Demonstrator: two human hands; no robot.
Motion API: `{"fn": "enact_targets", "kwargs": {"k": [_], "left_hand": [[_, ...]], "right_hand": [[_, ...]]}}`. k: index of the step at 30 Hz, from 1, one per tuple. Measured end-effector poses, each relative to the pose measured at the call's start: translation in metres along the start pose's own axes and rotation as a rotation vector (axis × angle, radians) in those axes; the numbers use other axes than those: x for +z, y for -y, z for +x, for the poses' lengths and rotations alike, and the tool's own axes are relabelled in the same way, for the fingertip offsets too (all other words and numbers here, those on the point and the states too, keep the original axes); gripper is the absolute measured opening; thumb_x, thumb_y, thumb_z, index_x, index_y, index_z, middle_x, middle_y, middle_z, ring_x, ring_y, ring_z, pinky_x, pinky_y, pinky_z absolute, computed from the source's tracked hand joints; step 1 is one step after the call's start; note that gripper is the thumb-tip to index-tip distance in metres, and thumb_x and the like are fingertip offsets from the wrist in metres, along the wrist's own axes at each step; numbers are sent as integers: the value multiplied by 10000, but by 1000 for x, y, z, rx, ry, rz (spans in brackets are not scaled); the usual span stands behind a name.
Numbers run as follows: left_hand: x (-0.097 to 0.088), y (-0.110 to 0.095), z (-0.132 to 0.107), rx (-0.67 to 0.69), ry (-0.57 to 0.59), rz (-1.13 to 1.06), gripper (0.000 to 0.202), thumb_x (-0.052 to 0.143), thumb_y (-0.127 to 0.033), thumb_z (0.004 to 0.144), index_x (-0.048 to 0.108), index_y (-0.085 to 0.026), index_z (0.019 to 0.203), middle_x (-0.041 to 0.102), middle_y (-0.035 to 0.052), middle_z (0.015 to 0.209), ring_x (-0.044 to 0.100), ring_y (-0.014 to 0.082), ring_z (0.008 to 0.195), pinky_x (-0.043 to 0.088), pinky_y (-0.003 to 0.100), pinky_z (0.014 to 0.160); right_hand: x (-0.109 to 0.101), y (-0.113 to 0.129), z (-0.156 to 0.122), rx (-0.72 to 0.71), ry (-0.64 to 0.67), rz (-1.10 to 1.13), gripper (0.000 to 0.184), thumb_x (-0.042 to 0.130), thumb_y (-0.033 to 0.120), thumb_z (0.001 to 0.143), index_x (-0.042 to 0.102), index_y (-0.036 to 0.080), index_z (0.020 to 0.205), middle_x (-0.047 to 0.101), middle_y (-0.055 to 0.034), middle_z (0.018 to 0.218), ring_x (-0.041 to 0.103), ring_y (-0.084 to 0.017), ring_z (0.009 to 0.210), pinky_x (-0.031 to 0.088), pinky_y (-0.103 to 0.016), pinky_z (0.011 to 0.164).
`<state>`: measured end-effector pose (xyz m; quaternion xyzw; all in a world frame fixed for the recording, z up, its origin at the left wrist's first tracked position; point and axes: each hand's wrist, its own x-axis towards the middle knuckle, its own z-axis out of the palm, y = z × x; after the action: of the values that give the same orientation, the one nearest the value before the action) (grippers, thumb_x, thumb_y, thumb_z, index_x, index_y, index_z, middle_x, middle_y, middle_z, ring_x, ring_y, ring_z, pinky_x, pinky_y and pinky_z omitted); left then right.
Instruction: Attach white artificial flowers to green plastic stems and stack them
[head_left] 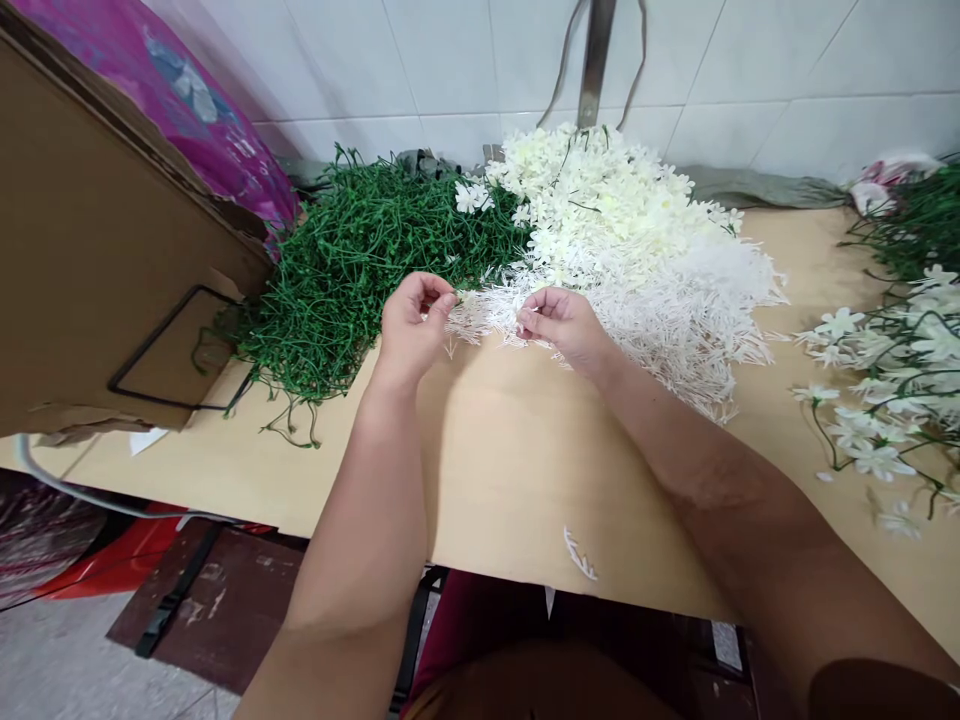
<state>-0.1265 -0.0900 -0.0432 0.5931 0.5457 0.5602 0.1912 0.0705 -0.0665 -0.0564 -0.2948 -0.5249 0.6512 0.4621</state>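
Note:
My left hand (415,328) is closed in a pinch at the front of the piles. A tiny tip shows by its thumb, too small to name. My right hand (562,328) also pinches, thumb against fingers; what it holds, if anything, I cannot make out. The two hands are apart, with thin white plastic sprigs (675,330) heaped behind and between them. To the left of my left hand lies a tangled heap of green artificial stems (337,270). Behind my right hand rises a mound of cream-white artificial flower heads (607,200).
Stemmed white flowers (877,430) lie on the table (517,450) at the right. One loose white sprig (579,555) rests near the front edge. A cardboard box (112,240) stands on the left with a purple bag (195,100) behind it. A tiled wall (450,60) closes the back.

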Motion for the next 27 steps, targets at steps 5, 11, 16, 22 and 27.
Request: {"fn": "enact_targets", "kwargs": {"k": [5, 11, 16, 22, 27], "left_hand": [[7, -3, 5, 3, -185, -297, 138, 667, -263, 774, 553, -208, 829, 566, -12, 723, 539, 92, 622, 470, 224, 623], [19, -19, -7, -295, -30, -475, 185, 717, -335, 727, 606, -204, 794, 504, -33, 599, 353, 54, 443, 279, 200, 396], [31, -26, -16, -456, 191, -447, 285, 752, -379, 679, 559, -175, 632, 351, -65, 462, 268, 47, 410, 183, 205, 390], [41, -24, -21, -512, 323, -526, 389, 776, -433, 669, 499, -167, 602, 354, -69, 469, 272, 40, 411, 197, 200, 410], [48, -25, -24, -545, 350, -591, 401, 771, -407, 690, 471, -158, 595, 361, -62, 493, 302, 39, 443, 205, 181, 413]], "right_hand": [[4, 3, -4, 43, 57, 75, 508, 883, 509, 447, 580, 183, 692, 587, 53, 635, 582, -81, 625, 585, -292, 694], [2, 9, -5, 52, 66, 98, 486, 896, 473, 458, 587, 181, 694, 577, 58, 639, 603, -82, 655, 585, -287, 726], [-6, 13, -3, 54, 30, 71, 397, 879, 398, 545, 581, 191, 706, 567, 43, 673, 615, -98, 715, 568, -300, 789], [-8, 9, -1, 71, 36, 58, 429, 890, 435, 498, 598, 184, 688, 578, 43, 658, 578, -82, 677, 565, -300, 808], [-8, 6, -1, 59, 58, 64, 444, 896, 453, 477, 600, 182, 665, 602, 41, 647, 610, -99, 691, 576, -343, 825]]}}
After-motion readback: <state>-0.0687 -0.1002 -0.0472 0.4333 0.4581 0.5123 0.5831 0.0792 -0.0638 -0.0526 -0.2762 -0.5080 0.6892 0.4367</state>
